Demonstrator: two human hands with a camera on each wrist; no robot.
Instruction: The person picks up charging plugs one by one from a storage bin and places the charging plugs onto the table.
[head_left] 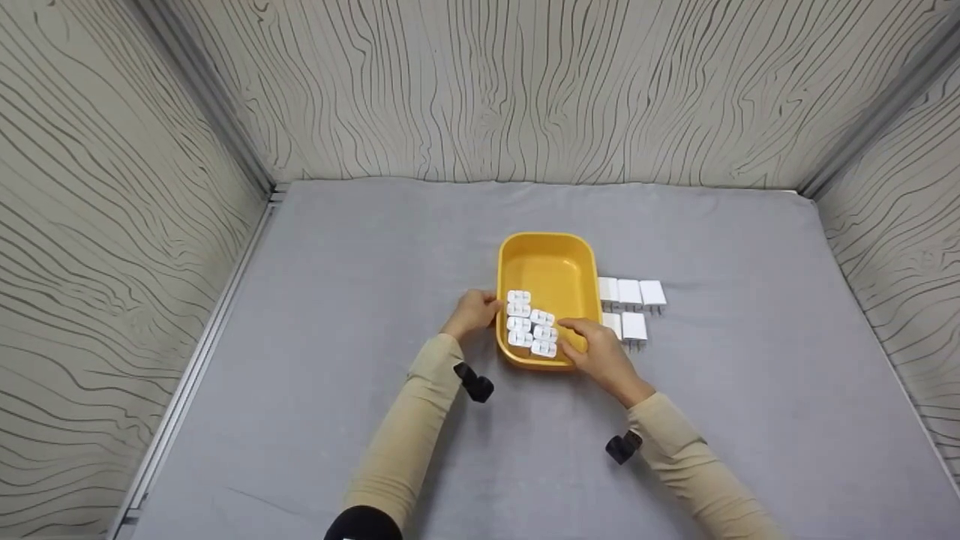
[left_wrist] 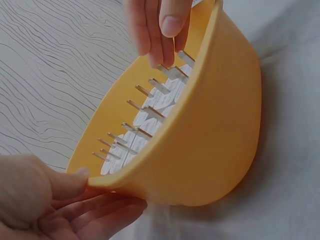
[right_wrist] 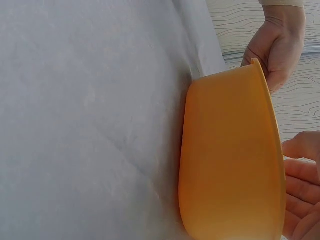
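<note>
My left hand [head_left: 476,311] grips the left rim of a yellow plastic tub [head_left: 547,238], thumb over the edge and fingers against the outer wall. Inside, toward the near left, several white plug adapters [head_left: 519,325] stand in two rows, their metal prongs [left_wrist: 159,86] pointing up. My right hand [head_left: 600,356] reaches over the tub's right wall, its loosely bent fingers beside the right row of adapters. Nothing shows held between its thumb and fingers. In the left wrist view, the fingertips [left_wrist: 171,26] of this hand hang close over the prongs.
Just right of the tub, more white plug adapters [head_left: 634,327] lie on the grey cloth [head_left: 375,247] in two rows, prongs toward me. Wood-patterned panels [head_left: 525,90] wall in the table at the back and both sides.
</note>
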